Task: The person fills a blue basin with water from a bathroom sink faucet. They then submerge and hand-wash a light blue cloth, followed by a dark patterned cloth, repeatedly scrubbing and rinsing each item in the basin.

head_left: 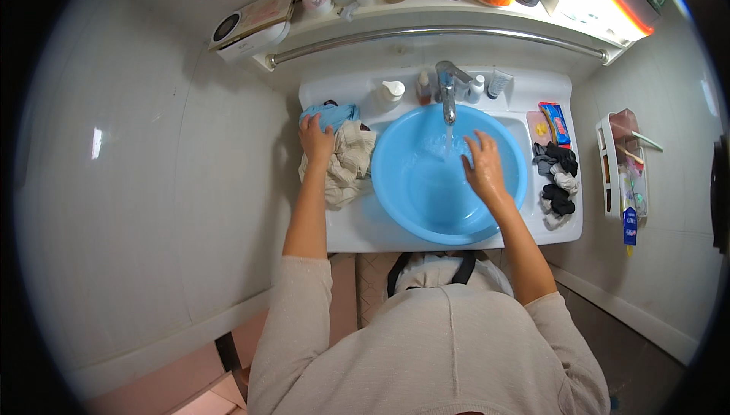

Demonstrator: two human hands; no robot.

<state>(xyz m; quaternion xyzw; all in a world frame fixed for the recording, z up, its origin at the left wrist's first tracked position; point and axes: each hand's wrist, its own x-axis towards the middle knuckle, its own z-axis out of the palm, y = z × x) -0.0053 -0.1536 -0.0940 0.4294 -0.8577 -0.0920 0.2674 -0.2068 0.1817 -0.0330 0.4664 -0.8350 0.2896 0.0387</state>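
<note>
On the left of the sink counter, my left hand (315, 136) lies on a blue cloth (334, 116), its fingers apart. A crumpled beige garment (348, 158) is heaped against that hand, next to a large round blue basin (389, 194). Water runs into the basin from a chrome faucet (448, 94), and clear water covers its bottom. Above the basin's right half, my right hand (484, 167) is open and wet, fingers spread, holding nothing. Small black, grey and white cloth items, apparently socks (561, 179), lie in a pile to the right of the basin.
A white pump bottle (391, 92) and several small bottles stand behind the basin. A soap dish (540, 127) and a blue-and-red packet (556, 122) lie at right. A metal rail (433, 31) runs under a loaded shelf; a wall rack (610, 164) hangs right.
</note>
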